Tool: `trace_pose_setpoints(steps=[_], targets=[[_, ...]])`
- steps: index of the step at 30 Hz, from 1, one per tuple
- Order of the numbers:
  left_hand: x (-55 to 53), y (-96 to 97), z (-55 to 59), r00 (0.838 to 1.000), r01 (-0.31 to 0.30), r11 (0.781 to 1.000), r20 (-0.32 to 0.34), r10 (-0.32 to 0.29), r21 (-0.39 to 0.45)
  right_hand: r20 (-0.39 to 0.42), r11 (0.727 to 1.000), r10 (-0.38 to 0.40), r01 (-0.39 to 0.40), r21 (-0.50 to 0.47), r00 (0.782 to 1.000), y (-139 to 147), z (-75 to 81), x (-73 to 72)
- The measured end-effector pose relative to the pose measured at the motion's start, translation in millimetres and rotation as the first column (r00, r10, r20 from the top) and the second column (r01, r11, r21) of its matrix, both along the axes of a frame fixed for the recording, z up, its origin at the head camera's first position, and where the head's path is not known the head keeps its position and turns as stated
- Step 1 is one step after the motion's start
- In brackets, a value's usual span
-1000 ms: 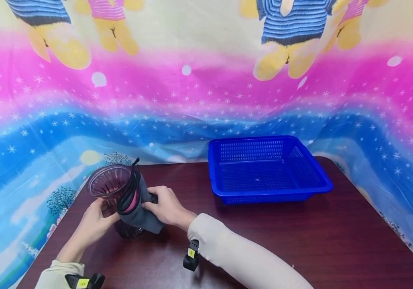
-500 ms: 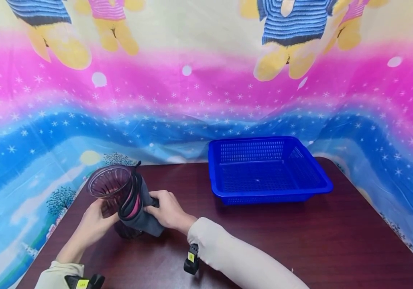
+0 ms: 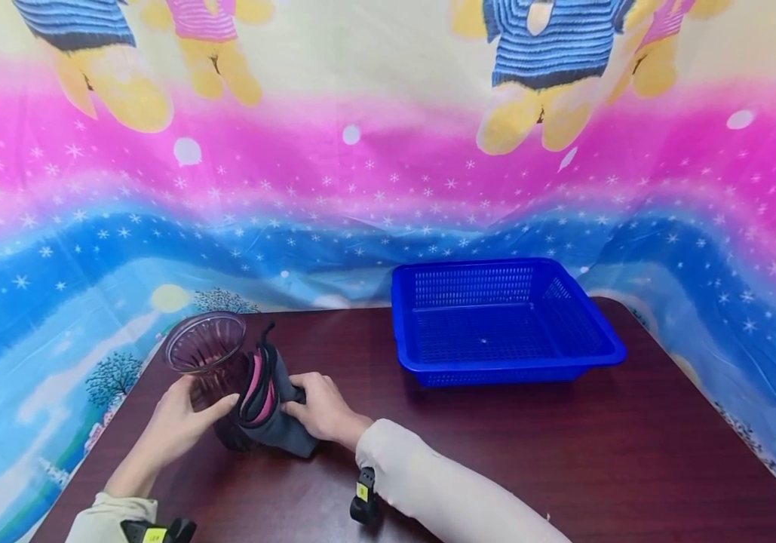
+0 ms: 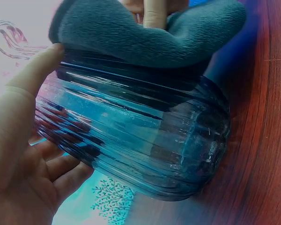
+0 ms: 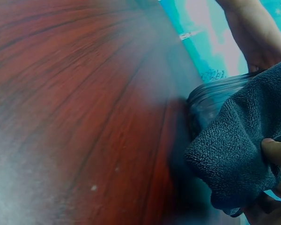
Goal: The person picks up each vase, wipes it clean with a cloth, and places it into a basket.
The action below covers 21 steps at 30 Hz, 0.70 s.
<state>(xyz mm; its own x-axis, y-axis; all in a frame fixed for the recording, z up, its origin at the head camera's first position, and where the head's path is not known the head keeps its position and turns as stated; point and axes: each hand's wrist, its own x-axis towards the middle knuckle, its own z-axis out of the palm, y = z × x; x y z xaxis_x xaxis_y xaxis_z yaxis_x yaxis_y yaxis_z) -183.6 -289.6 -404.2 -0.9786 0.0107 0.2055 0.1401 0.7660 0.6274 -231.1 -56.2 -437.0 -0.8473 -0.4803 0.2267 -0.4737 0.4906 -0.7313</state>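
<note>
A purple-tinted, ribbed glass vase [image 3: 204, 345] with a flared rim stands at the table's left side. Around its neck my left hand [image 3: 173, 434] curls, thumb on the near side and fingers behind. My right hand [image 3: 325, 407] pinches a folded grey towel [image 3: 282, 434] with dark edging and pink showing in its folds. The towel lies against the vase's right side, covering part of the body. In the left wrist view the clear lower body of the vase [image 4: 131, 131] shows below the towel [image 4: 112, 33]. The right wrist view shows the towel's fuzzy surface [image 5: 234, 150].
A blue plastic basket [image 3: 510, 369] with perforated walls sits at the back right of the dark red wooden table [image 3: 564, 452]. A printed cloth backdrop [image 3: 374, 181] hangs behind the table and down its sides.
My right hand and the towel have slid slightly down and to the right along the vase. More of the vase's right side shows. The left hand stays around the neck.
</note>
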Motion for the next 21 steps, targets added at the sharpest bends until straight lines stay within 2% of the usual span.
trace_pose_setpoints(steps=[11, 21], targets=[[1.2, 1.4, 2.4, 1.0, -0.003, 1.0, -0.022, 0.003, 0.011, -0.016, 1.0, -0.006, 0.006, 0.012, 1.0, 1.7, -13.7, -1.9], [2.5, 1.4, 1.8, 1.0, -0.011, 1.0, 0.012, 0.011, 0.026, -0.016, 1.0, -0.003, 0.003, 0.017, 1.0, 3.8, -19.3, -2.2]])
